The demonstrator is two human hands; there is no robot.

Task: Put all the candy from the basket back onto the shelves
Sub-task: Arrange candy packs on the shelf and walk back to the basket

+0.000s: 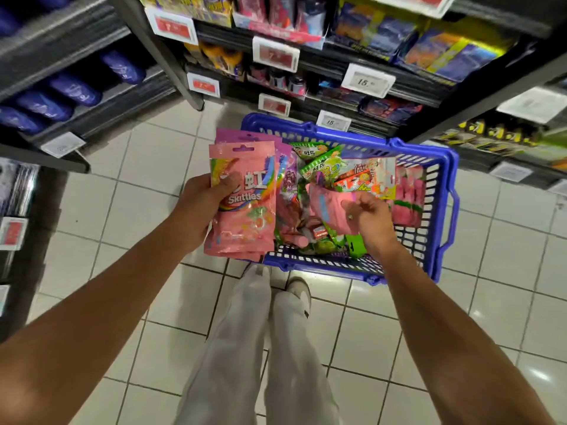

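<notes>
Bright, even light falls from overhead, throwing white glare patches on the glossy pale floor tiles (pixel 362 335) and only soft shadows. The dark metal shelving (pixel 352 53) at the top and sides is smeared with motion blur, its white price tags (pixel 367 80) barely readable. Wide-angle distortion bends the edges outward; the centre stays fairly sharp.
</notes>
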